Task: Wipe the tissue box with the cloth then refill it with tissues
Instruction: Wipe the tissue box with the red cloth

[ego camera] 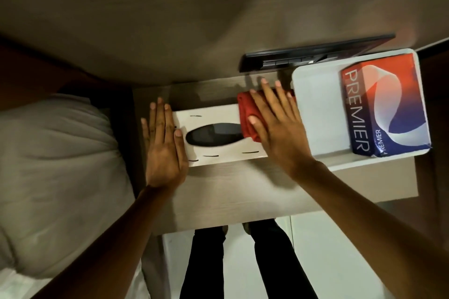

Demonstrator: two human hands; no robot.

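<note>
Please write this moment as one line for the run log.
phase: wiping | left hand: flat, steadying white rectangular tissue box | right hand: pressing red cloth on box top | refill: Premier tissue pack in white tray, untouched

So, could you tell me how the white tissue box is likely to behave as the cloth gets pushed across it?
The white tissue box looks empty through its dark slot, so probably light and apt to slide. The left hand bracing its end suggests that. The red cloth under the right hand looks soft and should bunch.

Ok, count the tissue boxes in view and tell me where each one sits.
2. The white tissue box lies on the bedside table under both hands. The Premier tissue pack lies in the white tray at the right. None seems hidden.
</note>
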